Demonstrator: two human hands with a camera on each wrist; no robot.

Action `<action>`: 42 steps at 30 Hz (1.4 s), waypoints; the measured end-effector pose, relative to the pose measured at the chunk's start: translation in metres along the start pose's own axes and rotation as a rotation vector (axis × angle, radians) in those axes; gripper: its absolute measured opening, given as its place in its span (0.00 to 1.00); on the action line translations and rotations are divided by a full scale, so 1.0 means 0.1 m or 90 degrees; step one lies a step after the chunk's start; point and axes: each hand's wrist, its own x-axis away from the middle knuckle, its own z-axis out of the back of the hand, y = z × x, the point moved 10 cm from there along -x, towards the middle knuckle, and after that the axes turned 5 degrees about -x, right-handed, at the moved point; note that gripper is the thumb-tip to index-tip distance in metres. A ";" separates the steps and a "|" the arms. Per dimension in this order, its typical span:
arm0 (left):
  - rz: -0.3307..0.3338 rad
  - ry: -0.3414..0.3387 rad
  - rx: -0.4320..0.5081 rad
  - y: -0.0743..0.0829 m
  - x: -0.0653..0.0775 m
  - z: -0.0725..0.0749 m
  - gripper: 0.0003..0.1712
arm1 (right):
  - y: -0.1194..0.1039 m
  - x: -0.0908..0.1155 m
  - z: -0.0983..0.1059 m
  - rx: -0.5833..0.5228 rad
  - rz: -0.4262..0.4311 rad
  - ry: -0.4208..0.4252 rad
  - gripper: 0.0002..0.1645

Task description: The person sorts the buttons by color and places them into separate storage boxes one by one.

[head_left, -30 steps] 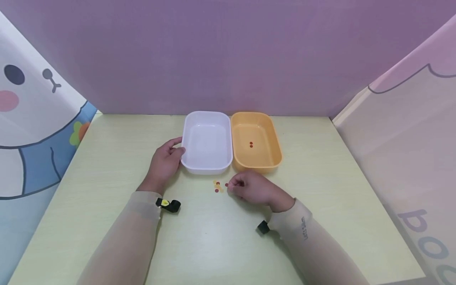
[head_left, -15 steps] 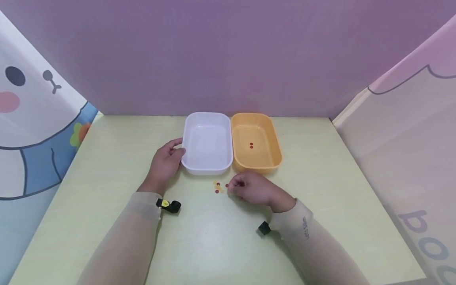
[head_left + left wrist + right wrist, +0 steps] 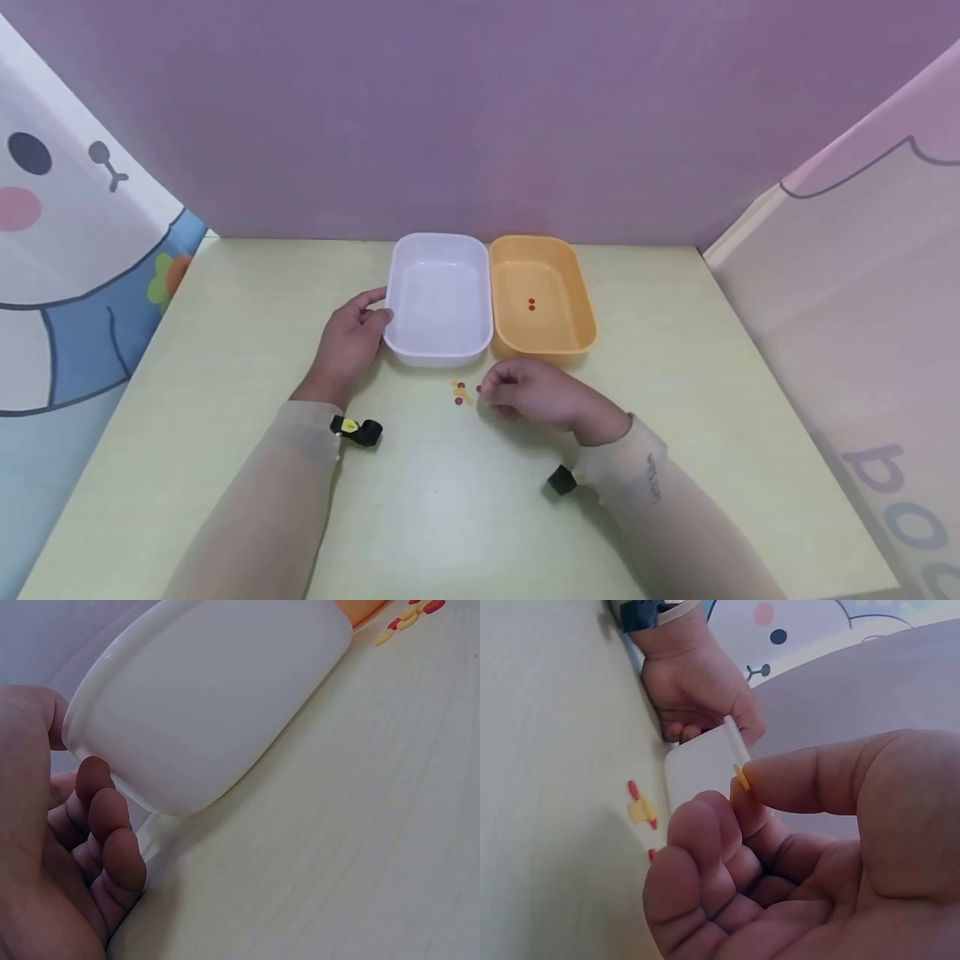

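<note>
Found left hand (image 3: 349, 340) gripping white rounded-rectangular plastic tray (image 3: 439, 308); noted orange rounded-rectangular plastic tray (image 3: 546, 279) right of white one.

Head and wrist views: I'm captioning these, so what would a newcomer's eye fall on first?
Likely the white tray and orange tray, side by side near the far edge of the table, two red pieces lying in the orange one. The left hand holds the white tray's left edge. In front of the trays, the right hand pinches a yellow piece, plain in the right wrist view, near small red and yellow pieces.
</note>
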 end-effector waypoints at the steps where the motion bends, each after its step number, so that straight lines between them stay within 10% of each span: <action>1: 0.002 0.000 -0.001 -0.01 0.00 0.00 0.29 | -0.02 0.01 0.00 -0.005 0.000 -0.005 0.10; 14: 0.003 0.004 0.006 -0.02 -0.03 0.00 0.29 | -0.46 0.04 0.22 -0.017 0.023 -0.016 0.10; 29: 0.004 0.008 0.012 0.01 -0.03 -0.01 0.29 | -0.54 -0.37 0.50 -0.125 -0.063 -0.055 0.12; 42: -0.007 0.007 0.005 0.03 0.00 0.01 0.30 | -0.75 -0.76 0.84 -0.179 -0.080 0.055 0.10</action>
